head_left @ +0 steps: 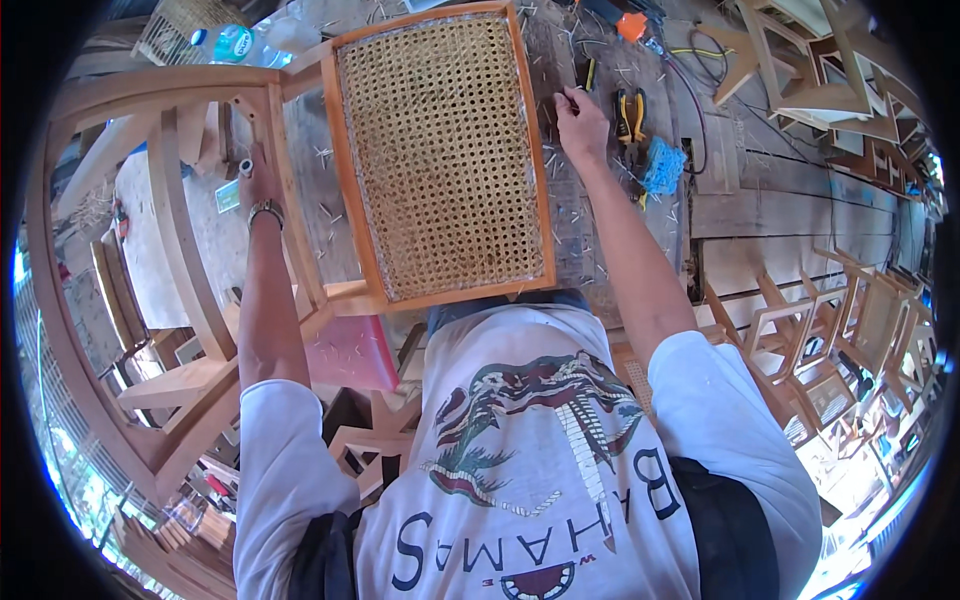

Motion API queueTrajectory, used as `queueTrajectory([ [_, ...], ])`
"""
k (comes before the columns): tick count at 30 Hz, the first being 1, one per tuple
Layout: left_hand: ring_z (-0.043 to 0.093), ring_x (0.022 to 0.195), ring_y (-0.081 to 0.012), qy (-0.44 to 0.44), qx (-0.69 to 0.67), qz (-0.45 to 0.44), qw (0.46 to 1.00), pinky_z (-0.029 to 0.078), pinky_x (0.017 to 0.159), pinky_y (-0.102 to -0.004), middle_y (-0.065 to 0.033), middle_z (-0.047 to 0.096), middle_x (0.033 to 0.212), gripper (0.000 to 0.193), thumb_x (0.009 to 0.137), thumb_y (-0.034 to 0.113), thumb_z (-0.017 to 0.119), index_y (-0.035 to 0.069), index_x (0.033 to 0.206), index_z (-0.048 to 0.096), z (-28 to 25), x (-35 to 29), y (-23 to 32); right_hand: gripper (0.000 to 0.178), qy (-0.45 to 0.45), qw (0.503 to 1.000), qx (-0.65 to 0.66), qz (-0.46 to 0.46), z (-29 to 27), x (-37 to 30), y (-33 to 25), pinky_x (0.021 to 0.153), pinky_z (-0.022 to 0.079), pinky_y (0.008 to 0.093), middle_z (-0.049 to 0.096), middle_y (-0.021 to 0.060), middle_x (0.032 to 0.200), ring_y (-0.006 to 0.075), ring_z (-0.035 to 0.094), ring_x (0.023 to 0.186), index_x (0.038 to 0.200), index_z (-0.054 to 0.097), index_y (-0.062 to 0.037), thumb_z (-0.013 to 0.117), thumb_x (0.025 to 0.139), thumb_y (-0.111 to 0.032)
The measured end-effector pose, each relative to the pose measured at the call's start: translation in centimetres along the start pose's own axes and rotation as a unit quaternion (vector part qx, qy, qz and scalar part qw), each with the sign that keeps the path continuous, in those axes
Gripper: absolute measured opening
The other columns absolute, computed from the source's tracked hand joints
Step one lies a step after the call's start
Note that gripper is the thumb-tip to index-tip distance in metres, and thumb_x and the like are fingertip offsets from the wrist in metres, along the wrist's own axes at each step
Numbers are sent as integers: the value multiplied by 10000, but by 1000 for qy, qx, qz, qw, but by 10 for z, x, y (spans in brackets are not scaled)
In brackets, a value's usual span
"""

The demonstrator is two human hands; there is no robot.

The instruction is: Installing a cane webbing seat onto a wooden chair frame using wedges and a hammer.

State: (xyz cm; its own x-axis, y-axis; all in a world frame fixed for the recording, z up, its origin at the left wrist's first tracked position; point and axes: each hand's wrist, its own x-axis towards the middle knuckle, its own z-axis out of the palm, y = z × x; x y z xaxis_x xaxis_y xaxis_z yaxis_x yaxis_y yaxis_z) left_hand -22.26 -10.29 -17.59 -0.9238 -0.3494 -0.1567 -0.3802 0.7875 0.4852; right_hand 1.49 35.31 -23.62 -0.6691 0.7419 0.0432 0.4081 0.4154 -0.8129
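A wooden chair frame [185,235] lies on its side before me, its panel of woven cane [440,160] facing up inside an orange-brown wooden border. My left hand [258,178], with a band at the wrist, is closed around the inner rail of the frame, left of the cane panel. A small round, pale-rimmed thing shows at its fingers; I cannot tell what it is. To the right of the panel, my right hand [583,128] is held with its fingertips pinched together over the worktable [575,230]. What they hold, if anything, is too small to make out.
Yellow-and-black pliers [630,115] and a blue sponge [662,166] lie right of my right hand. An orange-and-dark tool [630,26] with a cord is beyond. A plastic bottle [232,44] lies far left. Wooden chair frames [830,340] crowd the right side. Thin offcuts litter the table.
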Motion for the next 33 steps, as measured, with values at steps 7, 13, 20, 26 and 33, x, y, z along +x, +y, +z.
queueTrajectory([
  [7,610,1138,-418,24,-10,1,1000,460,934,-478,-272,661,1166,907,831,777,459,-44,1162,654,1,5,-8,289,-12,999,37,33,-7,-25,5,798,537,361,715,158,971,269,704,877,1131,675,-26,697,893,-190],
  [13,600,1134,-441,24,-7,19,999,452,940,-485,-296,654,1156,931,831,778,456,-73,1151,652,8,19,-18,309,-22,994,63,83,-22,-59,15,870,519,320,720,140,1045,198,693,950,1169,669,-30,698,906,-190],
  [20,627,1079,-438,13,-14,47,999,463,892,-506,-291,673,1098,859,867,743,437,-46,1086,697,7,18,-16,332,-21,992,75,101,-30,-82,13,959,483,359,683,169,1161,294,651,1079,1159,644,4,660,938,-244],
  [26,648,1030,-422,10,-11,10,1000,474,867,-496,-280,688,1051,855,857,753,458,-43,1052,704,4,11,-11,367,-76,990,81,93,-47,-94,15,999,463,356,660,163,1231,286,627,1138,1283,604,-33,620,950,-188],
  [33,670,977,-388,42,-3,19,999,488,831,-471,-246,707,1006,848,825,767,512,-35,1022,705,2,11,-12,392,-155,972,107,141,-79,-123,20,929,487,297,681,103,1192,181,640,1046,1312,602,-60,641,930,-137],
])
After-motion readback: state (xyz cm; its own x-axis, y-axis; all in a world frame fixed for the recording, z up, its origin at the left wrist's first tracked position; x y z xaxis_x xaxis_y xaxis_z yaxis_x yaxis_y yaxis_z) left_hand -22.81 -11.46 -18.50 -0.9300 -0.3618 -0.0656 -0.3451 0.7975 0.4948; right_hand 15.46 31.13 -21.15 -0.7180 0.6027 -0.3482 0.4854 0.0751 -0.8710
